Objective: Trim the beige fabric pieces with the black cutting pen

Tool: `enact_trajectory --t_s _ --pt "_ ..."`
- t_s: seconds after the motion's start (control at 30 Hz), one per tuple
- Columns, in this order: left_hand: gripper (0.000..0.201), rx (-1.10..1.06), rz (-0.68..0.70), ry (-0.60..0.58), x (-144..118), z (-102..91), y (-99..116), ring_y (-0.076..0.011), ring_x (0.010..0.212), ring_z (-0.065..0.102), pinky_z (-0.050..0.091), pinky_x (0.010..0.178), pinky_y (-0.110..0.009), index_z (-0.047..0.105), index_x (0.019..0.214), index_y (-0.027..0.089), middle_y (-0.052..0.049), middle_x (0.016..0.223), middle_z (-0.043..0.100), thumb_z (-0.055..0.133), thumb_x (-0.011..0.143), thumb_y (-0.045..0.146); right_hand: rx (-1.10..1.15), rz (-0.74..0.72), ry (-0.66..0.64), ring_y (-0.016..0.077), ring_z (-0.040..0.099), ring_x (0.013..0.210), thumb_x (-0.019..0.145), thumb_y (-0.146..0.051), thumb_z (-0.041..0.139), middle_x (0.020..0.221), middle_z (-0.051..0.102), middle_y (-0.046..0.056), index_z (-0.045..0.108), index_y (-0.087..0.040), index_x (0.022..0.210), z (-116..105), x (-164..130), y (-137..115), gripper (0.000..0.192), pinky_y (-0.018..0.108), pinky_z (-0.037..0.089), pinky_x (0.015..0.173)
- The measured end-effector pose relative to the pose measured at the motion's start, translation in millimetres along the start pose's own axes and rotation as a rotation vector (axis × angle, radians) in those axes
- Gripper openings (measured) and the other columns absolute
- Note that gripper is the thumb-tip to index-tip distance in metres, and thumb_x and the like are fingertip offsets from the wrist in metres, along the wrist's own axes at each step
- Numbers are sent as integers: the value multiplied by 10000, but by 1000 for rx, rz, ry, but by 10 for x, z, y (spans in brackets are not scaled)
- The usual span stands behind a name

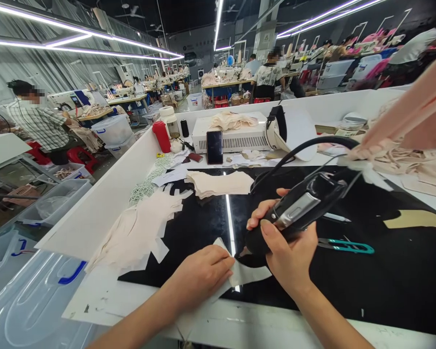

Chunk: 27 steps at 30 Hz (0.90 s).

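No text, label or number is clear enough to read.

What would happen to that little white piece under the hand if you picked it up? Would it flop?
The white piece probably flops: it looks thin and lies flat, pinned by the left hand. It likely weighs almost nothing, like the cut scraps nearby. Pushed, it might slide easily on the glossy black mat.
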<state>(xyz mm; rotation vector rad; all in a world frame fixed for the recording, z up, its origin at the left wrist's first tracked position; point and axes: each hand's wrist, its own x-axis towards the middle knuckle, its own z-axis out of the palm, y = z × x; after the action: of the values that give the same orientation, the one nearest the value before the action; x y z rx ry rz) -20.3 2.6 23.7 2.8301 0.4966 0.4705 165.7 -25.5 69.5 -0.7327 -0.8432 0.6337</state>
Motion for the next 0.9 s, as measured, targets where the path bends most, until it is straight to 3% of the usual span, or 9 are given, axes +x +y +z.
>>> enact_trajectory --t_s 0.5,0.73,0.9 --pt "218 17 -12 22 -65 41 19 -232 1077 666 619 943 -361 625 1227 132 -109 1159 667 486 1071 193 -15 9 -5 117 640 647 803 -109 750 850 686 -57 551 -290 1205 138 -37 73 483 272 558 606" --pt "231 -12 -37 9 -50 24 52 -221 1080 667 610 960 -354 628 1233 135 -109 1161 666 466 1082 199 -22 -5 -23 107 638 656 817 -105 745 851 686 -61 573 -287 1078 92 -56 64 362 270 565 641" --pt "255 6 -38 11 -55 17 51 -219 1062 671 611 937 -344 621 1247 149 -111 1154 667 425 1096 213 -63 -11 -18 113 644 653 820 -115 734 855 682 -58 563 -295 1176 76 -75 79 434 274 567 633"
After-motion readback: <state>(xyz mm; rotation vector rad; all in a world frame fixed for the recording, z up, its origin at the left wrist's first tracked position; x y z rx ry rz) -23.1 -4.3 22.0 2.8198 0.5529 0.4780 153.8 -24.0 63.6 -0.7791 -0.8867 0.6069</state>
